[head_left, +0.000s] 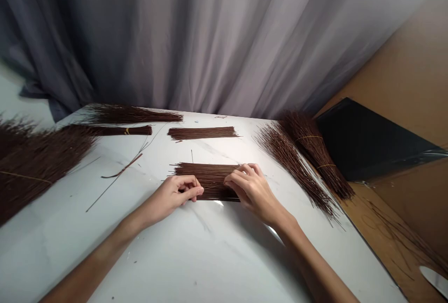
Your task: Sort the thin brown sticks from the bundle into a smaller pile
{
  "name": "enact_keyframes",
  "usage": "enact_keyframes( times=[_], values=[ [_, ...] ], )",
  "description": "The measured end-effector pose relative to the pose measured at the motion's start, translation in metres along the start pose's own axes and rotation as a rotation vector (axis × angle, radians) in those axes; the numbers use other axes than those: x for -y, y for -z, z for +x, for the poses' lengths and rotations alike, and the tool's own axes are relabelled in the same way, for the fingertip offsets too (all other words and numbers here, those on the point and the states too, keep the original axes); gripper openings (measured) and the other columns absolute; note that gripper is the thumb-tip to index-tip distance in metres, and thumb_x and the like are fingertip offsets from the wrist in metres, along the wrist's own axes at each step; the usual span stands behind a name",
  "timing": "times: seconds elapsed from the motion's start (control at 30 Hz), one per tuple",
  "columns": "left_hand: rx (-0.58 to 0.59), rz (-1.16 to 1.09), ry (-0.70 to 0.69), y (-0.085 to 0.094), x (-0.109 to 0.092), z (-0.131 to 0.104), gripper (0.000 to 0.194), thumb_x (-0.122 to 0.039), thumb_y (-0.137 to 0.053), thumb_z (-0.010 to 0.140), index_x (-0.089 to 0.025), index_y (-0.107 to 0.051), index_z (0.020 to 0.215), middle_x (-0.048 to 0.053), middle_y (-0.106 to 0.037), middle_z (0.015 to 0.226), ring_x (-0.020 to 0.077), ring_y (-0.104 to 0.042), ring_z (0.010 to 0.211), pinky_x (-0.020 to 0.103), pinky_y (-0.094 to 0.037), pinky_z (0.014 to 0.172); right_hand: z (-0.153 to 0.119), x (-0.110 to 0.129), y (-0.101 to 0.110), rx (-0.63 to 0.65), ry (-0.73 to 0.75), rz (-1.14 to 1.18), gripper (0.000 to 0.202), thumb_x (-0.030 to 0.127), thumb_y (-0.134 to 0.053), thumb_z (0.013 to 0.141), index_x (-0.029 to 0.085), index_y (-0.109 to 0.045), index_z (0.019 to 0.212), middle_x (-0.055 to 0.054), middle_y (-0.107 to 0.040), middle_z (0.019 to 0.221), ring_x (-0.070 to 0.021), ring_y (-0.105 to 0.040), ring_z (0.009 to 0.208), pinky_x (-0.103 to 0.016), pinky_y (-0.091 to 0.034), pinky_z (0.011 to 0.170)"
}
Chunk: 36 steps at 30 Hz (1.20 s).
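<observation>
A flat row of thin dark-brown sticks (210, 172) lies crosswise on the white table in front of me. My left hand (185, 189) is over its near left part, thumb and forefinger pinched together. A single thin stick (192, 155) rises from that pinch past the row's far edge. On the row's right end rests my right hand (250, 186), its fingers bent and close together against the sticks. Its fingertips are partly hidden, so what they hold cannot be made out. Beyond the row lies a second, shorter-looking row of sticks (203, 133).
Large brown twig bundles lie left (38, 163) and right (315, 154), some tied with yellow bands. A loose bundle (297, 168) and a long bundle (136, 114) lie nearer the table's edges. A knotted strip (122, 171) sits left. Grey curtain (196, 37) hangs behind.
</observation>
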State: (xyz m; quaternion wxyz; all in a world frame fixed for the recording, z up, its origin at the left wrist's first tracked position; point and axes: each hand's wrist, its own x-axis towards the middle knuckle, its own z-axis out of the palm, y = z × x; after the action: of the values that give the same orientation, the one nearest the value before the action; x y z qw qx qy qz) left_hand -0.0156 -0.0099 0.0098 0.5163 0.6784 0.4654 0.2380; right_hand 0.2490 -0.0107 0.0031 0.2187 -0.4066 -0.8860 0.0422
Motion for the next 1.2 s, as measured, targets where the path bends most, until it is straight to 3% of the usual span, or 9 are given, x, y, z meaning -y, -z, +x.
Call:
enact_keyframes(
  times=[0.1, 0.2, 0.3, 0.4, 0.53, 0.73, 0.97, 1.1, 1.2],
  values=[
    [0.014, -0.013, 0.006, -0.003, 0.005, 0.002, 0.029, -0.044, -0.058, 0.096, -0.020, -0.065, 0.081, -0.001, -0.061, 0.073, 0.0157, -0.052, 0.067, 0.024, -0.035, 0.058, 0.002, 0.007, -0.002, -0.091, 0.010, -0.050, 0.022, 0.019, -0.048, 0.104, 0.024, -0.062, 0.119, -0.008, -0.069, 0.110, -0.0249, -0.055, 0.103, -0.046, -0.037, 0.097],
    [0.034, -0.010, -0.009, -0.009, 0.009, 0.003, 0.029, -0.042, -0.059, 0.095, -0.019, -0.062, 0.078, -0.001, -0.063, 0.075, 0.0168, -0.054, 0.071, 0.026, -0.038, 0.065, 0.009, 0.022, -0.007, -0.156, 0.097, -0.200, 0.049, 0.011, -0.047, 0.101, 0.029, -0.049, 0.146, -0.012, -0.057, 0.138, -0.0288, -0.048, 0.122, -0.049, -0.036, 0.104],
    [0.057, 0.004, -0.011, -0.013, 0.011, 0.003, 0.028, -0.039, -0.058, 0.096, -0.019, -0.060, 0.077, -0.001, -0.064, 0.077, 0.0171, -0.055, 0.073, 0.028, -0.039, 0.067, 0.017, 0.034, -0.015, -0.131, 0.220, -0.369, 0.053, 0.009, -0.050, 0.098, 0.024, -0.047, 0.149, -0.014, -0.047, 0.150, -0.0309, -0.040, 0.132, -0.050, -0.032, 0.111],
    [0.034, 0.012, 0.016, -0.011, 0.012, 0.002, 0.028, -0.042, -0.058, 0.096, -0.019, -0.061, 0.079, -0.002, -0.063, 0.074, 0.0165, -0.054, 0.070, 0.027, -0.038, 0.065, 0.018, 0.032, -0.021, -0.166, 0.195, -0.443, 0.033, 0.011, -0.052, 0.098, 0.015, -0.062, 0.130, -0.017, -0.051, 0.145, -0.0325, -0.040, 0.131, -0.049, -0.032, 0.111],
    [-0.036, -0.024, 0.016, -0.008, 0.011, 0.003, 0.029, -0.046, -0.060, 0.095, -0.020, -0.065, 0.084, -0.001, -0.064, 0.079, 0.0186, -0.060, 0.080, 0.028, -0.044, 0.072, 0.014, 0.019, -0.026, -0.159, 0.113, -0.396, 0.023, 0.008, -0.048, 0.098, 0.018, -0.067, 0.106, -0.010, -0.065, 0.118, -0.0280, -0.050, 0.112, -0.044, -0.037, 0.102],
    [-0.035, -0.005, 0.016, -0.012, 0.013, 0.001, 0.027, -0.045, -0.057, 0.098, -0.022, -0.063, 0.085, -0.001, -0.065, 0.081, 0.0190, -0.064, 0.084, 0.027, -0.044, 0.072, 0.012, 0.013, -0.027, -0.083, 0.094, -0.300, 0.023, 0.005, -0.046, 0.098, 0.019, -0.064, 0.099, -0.006, -0.065, 0.097, -0.0240, -0.053, 0.104, -0.041, -0.036, 0.100],
    [-0.027, 0.020, 0.023, -0.014, 0.018, 0.001, 0.028, -0.045, -0.058, 0.098, -0.022, -0.064, 0.084, -0.002, -0.063, 0.078, 0.0165, -0.060, 0.078, 0.026, -0.043, 0.070, 0.012, 0.012, -0.024, -0.064, 0.075, -0.253, 0.023, 0.004, -0.048, 0.096, 0.021, -0.063, 0.102, -0.006, -0.066, 0.108, -0.0258, -0.052, 0.109, -0.042, -0.035, 0.101],
    [-0.060, -0.051, 0.047, -0.013, 0.023, 0.004, 0.028, -0.049, -0.058, 0.097, -0.022, -0.064, 0.091, -0.002, -0.065, 0.078, 0.0148, -0.055, 0.066, 0.025, -0.041, 0.059, 0.007, 0.014, -0.014, -0.220, -0.021, -0.107, 0.027, 0.012, -0.045, 0.102, 0.023, -0.060, 0.121, -0.009, -0.063, 0.128, -0.0268, -0.052, 0.113, -0.044, -0.037, 0.098],
    [-0.077, -0.163, 0.023, -0.009, 0.021, 0.005, 0.027, -0.049, -0.059, 0.097, -0.023, -0.061, 0.094, 0.001, -0.071, 0.081, 0.0167, -0.062, 0.072, 0.026, -0.045, 0.064, 0.002, 0.024, -0.009, -0.423, -0.203, 0.113, 0.018, 0.022, -0.044, 0.105, 0.023, -0.062, 0.103, -0.008, -0.067, 0.099, -0.0239, -0.057, 0.089, -0.039, -0.043, 0.079]
  ],
)
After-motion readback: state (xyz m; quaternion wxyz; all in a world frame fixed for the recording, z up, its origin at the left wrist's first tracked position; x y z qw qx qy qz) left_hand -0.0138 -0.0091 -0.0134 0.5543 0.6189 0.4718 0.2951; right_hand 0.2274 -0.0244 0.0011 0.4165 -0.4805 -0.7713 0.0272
